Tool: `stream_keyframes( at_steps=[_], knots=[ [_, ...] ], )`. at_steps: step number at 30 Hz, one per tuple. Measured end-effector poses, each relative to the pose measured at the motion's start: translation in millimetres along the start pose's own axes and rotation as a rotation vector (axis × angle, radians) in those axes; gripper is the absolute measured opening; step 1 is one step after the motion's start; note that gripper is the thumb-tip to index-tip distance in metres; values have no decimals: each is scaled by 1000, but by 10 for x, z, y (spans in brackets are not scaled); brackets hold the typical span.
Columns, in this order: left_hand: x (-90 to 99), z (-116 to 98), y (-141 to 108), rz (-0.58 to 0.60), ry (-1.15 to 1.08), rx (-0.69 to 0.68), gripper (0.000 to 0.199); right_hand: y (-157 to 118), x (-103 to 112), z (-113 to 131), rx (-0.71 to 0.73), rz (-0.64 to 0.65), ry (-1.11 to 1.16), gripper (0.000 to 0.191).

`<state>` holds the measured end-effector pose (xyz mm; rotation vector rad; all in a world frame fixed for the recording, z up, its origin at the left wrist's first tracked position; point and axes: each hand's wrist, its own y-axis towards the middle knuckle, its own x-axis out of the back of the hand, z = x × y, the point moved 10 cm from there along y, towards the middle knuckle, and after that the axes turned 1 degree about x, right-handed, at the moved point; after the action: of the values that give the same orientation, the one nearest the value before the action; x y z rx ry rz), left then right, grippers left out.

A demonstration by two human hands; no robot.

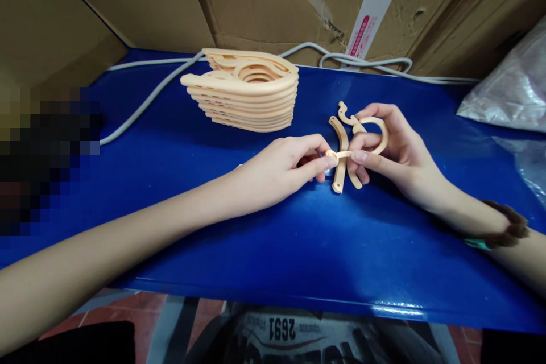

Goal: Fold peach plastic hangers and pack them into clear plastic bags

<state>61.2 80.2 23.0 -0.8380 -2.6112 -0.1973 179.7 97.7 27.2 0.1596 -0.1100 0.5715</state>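
My left hand is closed, thumb and fingertips pinching the end of a small peach plastic piece. My right hand grips the other end of that piece, and a curved, hook-like hanger part loops out between its fingers. Two bowed hanger arms, one long one and one partly behind my right fingers, are just under the fingertips. Whether these parts are joined is hidden by my fingers. Farther back on the left stands a stack of folded peach plastic hangers.
A blue tabletop spans the view. Grey-white cable runs along its back edge, before cardboard boxes. Clear plastic bags lie at the right. A small pale piece shows behind my left wrist.
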Motion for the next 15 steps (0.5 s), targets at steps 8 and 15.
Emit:
stream_keyframes(
  at_steps=[8,15],
  knots=[
    [9,-6,-2,-2,90,4,29,8,2,-27,-13,10,32,44],
    [18,3,2,-2,77,-5,28,13,-34,-17,-17,46,21,42]
  ],
)
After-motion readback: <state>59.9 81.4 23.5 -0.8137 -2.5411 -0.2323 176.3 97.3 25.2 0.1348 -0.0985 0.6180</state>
